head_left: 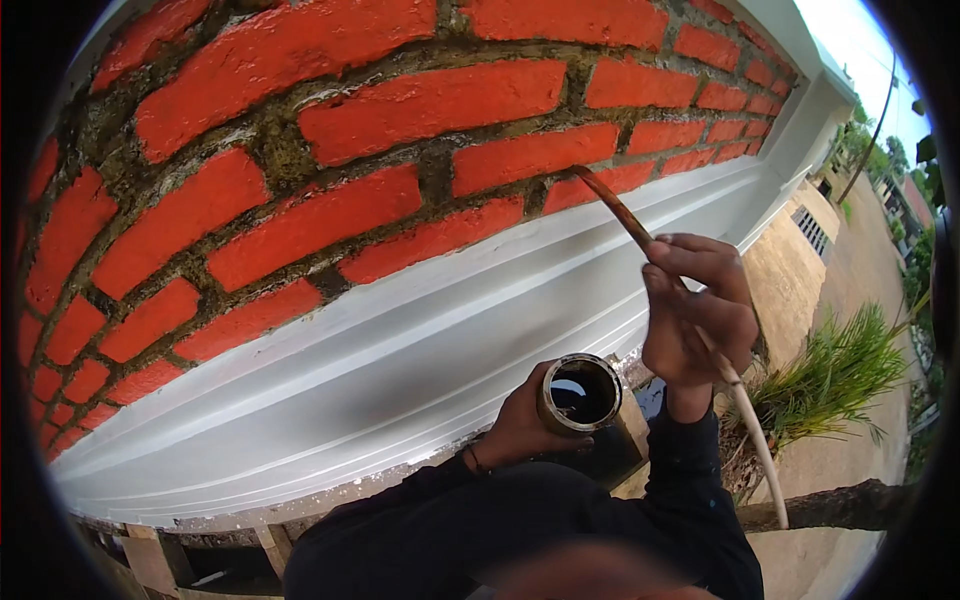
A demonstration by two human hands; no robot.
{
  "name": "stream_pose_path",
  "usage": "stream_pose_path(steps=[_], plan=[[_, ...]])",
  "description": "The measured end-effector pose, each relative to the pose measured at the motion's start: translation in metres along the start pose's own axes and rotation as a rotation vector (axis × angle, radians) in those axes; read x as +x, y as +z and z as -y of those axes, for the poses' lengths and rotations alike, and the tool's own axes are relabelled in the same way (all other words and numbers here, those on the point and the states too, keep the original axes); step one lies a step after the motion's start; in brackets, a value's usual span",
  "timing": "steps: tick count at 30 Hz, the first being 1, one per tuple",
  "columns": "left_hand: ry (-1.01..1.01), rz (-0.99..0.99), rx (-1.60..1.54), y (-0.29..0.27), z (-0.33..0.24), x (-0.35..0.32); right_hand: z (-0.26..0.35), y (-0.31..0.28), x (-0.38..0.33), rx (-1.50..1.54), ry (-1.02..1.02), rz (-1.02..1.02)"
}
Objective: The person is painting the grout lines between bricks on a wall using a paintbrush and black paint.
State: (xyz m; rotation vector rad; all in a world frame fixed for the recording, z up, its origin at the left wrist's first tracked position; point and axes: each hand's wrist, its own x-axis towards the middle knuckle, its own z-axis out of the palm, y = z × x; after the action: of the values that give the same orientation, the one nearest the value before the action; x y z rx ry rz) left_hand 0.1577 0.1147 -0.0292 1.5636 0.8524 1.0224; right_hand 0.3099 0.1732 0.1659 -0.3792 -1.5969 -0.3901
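A long thin brown-and-white brush stick (690,330) is held tight in the right hand (697,315), its tip touching the red brick wall (330,200). Below the wall, a small round tin of dark paint (581,393) is gripped by the left hand (525,430).

Outdoors beside a building's boundary wall; red-painted brick wall (330,130) across the upper frame, white moulded ledge (400,350) beneath; sandy lane (870,260), grass clump (830,375), trees and open sky at far right.
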Motion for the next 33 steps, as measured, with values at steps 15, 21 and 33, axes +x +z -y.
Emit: stream_pose_path(steps=[15,21,33], plan=[[0.081,0.012,-0.021,0.003,0.008,-0.001,-0.041,-0.022,-0.026,-0.144,0.094,-0.107],[-0.041,-0.001,-0.03,0.003,0.0,-0.001,0.007,0.019,-0.024,0.175,0.045,0.045],[0.064,0.012,-0.01,0.004,0.004,0.004,-0.035,-0.001,-0.042,-0.024,0.092,-0.111]])
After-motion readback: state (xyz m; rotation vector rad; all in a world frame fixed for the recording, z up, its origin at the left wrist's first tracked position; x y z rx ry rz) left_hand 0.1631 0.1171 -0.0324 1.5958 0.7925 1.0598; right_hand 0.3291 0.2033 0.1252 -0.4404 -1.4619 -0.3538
